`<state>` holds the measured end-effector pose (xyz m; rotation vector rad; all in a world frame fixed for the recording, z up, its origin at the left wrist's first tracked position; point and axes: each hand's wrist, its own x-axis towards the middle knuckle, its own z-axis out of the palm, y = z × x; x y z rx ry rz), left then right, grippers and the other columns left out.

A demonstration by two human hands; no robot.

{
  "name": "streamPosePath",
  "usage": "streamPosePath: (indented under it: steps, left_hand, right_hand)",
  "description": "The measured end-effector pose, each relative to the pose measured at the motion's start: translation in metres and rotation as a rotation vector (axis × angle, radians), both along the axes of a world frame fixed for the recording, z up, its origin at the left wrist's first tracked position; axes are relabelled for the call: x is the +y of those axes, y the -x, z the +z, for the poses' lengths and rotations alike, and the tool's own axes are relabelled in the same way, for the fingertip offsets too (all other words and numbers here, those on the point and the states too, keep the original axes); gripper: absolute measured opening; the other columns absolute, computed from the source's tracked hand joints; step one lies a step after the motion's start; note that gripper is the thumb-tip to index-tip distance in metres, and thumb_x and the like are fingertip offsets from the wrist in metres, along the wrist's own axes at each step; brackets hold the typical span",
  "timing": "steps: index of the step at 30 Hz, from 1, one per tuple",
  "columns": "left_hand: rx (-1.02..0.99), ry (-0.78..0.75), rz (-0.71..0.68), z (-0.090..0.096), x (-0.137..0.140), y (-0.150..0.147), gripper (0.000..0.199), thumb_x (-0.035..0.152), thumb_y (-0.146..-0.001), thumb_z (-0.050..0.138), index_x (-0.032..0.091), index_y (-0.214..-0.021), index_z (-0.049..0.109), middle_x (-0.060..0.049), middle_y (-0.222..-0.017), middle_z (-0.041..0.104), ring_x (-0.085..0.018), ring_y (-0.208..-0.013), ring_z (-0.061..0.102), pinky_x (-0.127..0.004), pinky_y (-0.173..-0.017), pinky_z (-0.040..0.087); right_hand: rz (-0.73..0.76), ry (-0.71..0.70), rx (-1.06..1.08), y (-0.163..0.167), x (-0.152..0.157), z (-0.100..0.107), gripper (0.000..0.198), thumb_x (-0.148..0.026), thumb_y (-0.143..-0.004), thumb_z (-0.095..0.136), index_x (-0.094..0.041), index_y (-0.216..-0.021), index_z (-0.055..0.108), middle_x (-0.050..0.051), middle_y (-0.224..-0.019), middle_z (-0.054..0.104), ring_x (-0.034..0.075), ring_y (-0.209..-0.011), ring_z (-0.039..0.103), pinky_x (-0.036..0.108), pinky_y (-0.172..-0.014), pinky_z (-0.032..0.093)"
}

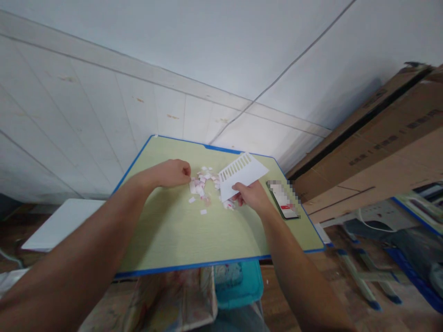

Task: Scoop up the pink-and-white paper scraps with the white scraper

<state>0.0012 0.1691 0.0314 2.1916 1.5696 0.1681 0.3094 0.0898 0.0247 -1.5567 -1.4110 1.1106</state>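
far left: a white flat-topped thing (65, 223), maybe a stool, low beside the desk.

next, the pale green desk (166, 244), blue edging, back side near the wall.

left hand (175, 173): over the desk, fingers curled in, at the left edge of the scatter of paper bits (199, 185). cannot tell whether a bit is pinched; fingertips turned out of sight.

below the near edge: open cardboard box (187, 297), with a teal bin (240, 288) to its right.

paper bits: small, pale, some pinkish, heaped mid-desk between the 2 hands. 2 lie apart on the near side. some of the heap sits close against the card, partly behind it.

white card (255, 171): raised at a tilt above the right part of the heap, 1 row of narrow slots or marks along its upper-left side; too small to tell which. the rest looks plain.

right hand (252, 196): closed on the card's lower edge, thumb on top, fingers beneath.

progress, by judgement: partway. the row on the card looks complete from end to end; the many bits look unsorted, neither stacked nor lined up.

right: phone (290, 210) flat on the desk, screen partly blurred. beyond it, large brown cartons (374, 143).
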Motion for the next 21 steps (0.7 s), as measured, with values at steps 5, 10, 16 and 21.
streamPosePath:
  steps: [5, 10, 16, 21]
  left_hand:
    - [-0.286, -0.008, -0.035, -0.003, -0.003, -0.013, 0.042, 0.039, -0.079, 0.068, 0.026, -0.111, 0.091, -0.008, -0.114, 0.096, -0.032, -0.105, 0.088, -0.039, -0.097, 0.066]
    - [-0.298, -0.260, 0.267, -0.013, 0.007, -0.002, 0.044, 0.039, -0.090, 0.070, 0.025, -0.124, 0.093, -0.012, -0.117, 0.094, -0.035, -0.109, 0.087, -0.045, -0.102, 0.068]
    - [-0.177, -0.349, 0.328, -0.032, 0.016, 0.001, 0.047, 0.036, -0.100, 0.067, 0.021, -0.136, 0.093, -0.019, -0.144, 0.093, -0.043, -0.139, 0.084, -0.055, -0.123, 0.066]
    - [-0.101, -0.373, 0.321, -0.046, 0.023, 0.004, 0.056, 0.037, -0.098, 0.069, 0.019, -0.146, 0.092, -0.020, -0.160, 0.088, -0.047, -0.159, 0.075, -0.062, -0.138, 0.059]
  right_hand:
    - [-0.010, -0.049, 0.041, 0.014, -0.026, -0.006, 0.022, -0.046, -0.084, 0.076, -0.025, -0.076, 0.076, 0.009, -0.069, 0.084, 0.019, -0.049, 0.068, 0.029, -0.049, 0.054]
    - [0.010, -0.085, 0.122, 0.036, -0.058, -0.022, 0.033, -0.059, -0.083, 0.080, -0.026, -0.082, 0.076, 0.008, -0.074, 0.086, 0.021, -0.053, 0.070, 0.033, -0.054, 0.060]
    - [0.007, -0.076, -0.006, 0.010, -0.075, -0.025, 0.035, -0.059, -0.085, 0.078, -0.028, -0.070, 0.074, 0.008, -0.069, 0.084, 0.021, -0.054, 0.070, 0.036, -0.061, 0.063]
    - [-0.073, -0.065, -0.056, -0.005, -0.112, -0.033, 0.042, -0.063, -0.090, 0.080, -0.030, -0.065, 0.073, 0.007, -0.064, 0.079, 0.024, -0.058, 0.074, 0.039, -0.068, 0.068]
